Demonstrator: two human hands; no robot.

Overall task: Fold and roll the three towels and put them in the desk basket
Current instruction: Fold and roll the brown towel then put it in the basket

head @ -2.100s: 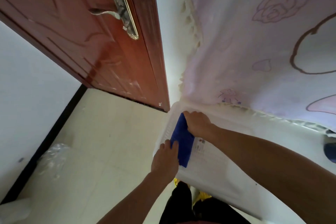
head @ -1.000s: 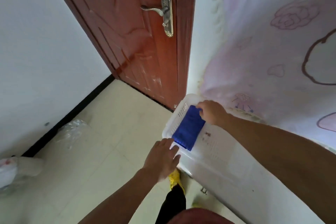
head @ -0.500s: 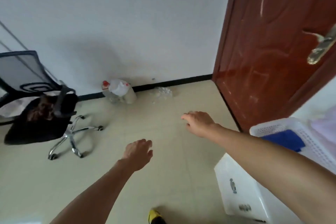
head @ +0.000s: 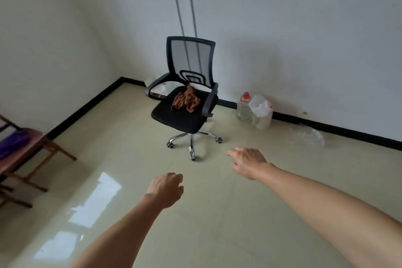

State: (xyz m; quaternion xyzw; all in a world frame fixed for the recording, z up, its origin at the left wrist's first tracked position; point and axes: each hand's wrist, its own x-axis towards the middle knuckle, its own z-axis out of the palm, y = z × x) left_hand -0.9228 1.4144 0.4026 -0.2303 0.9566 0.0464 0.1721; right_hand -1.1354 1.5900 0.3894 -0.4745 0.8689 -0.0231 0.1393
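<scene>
Since neither the basket nor any table shows from where the person is looking, I cannot tell how many towels are already in it; all that can be judged is what lies loose. On the seat of the black office chair sits a crumpled rust-brown towel, neither folded nor rolled, so that one at least looks undone. Far to the left of the office chair, on a wooden chair at the edge of view, lies a purple cloth, which may be another towel, though it is too blurred to say. Both arms reach out over the floor on the near side of the office chair, well short of it. The left hand has its grip loosely curled round nothing. The right hand, a little nearer the office chair's wheeled base, has its grip spread flat, palm down, and also carries nothing. To the right of the office chair, against the wall, stand a clear bottle with a red cap and a white jug, with crumpled clear plastic further right. My guess is that fetching the rust-brown towel comes next, then folding, rolling and carrying it to the basket.
</scene>
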